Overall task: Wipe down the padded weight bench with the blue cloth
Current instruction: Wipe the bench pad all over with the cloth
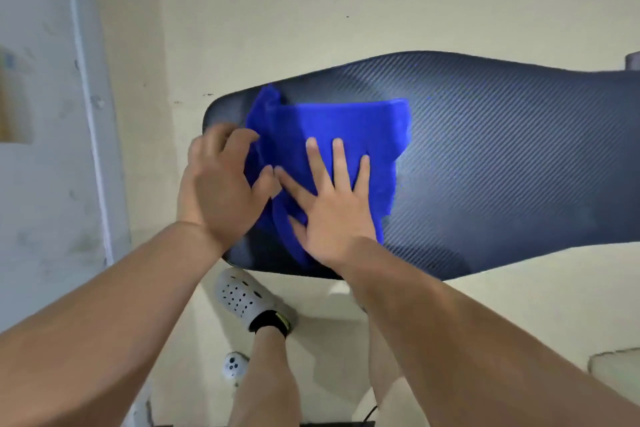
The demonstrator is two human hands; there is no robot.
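Both bare forearms were stretched forward. The left hand (pixel 221 187) curled its fingers round the edge of the blue cloth (pixel 346 125); the right hand (pixel 334 208) pressed flat, fingers spread.

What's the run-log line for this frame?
step: wipe | left hand: grips blue cloth edge | right hand: flat on cloth | weight bench: cloth at left end

Bench pad (pixel 502 166) lies bare right of the blue cloth (pixel 346 128), with open floor (pixel 311 10) beyond.

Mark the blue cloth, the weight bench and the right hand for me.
blue cloth (pixel 346 121), head view, flat upper part.
weight bench (pixel 502 156), head view, bare textured padding.
right hand (pixel 332 215), head view, back of the hand.
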